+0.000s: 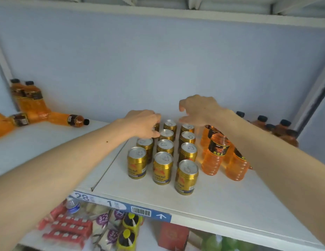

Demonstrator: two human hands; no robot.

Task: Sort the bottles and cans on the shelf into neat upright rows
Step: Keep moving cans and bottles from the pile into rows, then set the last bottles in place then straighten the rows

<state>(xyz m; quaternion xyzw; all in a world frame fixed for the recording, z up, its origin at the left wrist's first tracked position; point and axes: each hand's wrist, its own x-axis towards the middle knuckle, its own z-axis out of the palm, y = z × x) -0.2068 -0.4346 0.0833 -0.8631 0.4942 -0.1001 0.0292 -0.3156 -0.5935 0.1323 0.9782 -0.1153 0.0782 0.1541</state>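
Note:
Gold cans [162,167] stand upright in three rows on the white shelf [221,196]. My left hand [143,124] reaches to the back of the left row, and its fingers curl round a can [156,127] that is mostly hidden beneath it. Above the back of the right row hovers my right hand [196,109], fingers spread and loosely bent, holding nothing. Just right of the cans stand orange bottles [215,154] with black labels, partly behind my right forearm. At the far left, an orange bottle [67,120] lies on its side among other fallen ones.
Upright orange bottles [31,100] stand in the back left corner. Dark-capped bottles [283,127] crowd the back right corner. A blue price strip [121,207] runs along the shelf's front edge. Packaged goods [71,227] fill the shelf below. Another shelf board hangs overhead.

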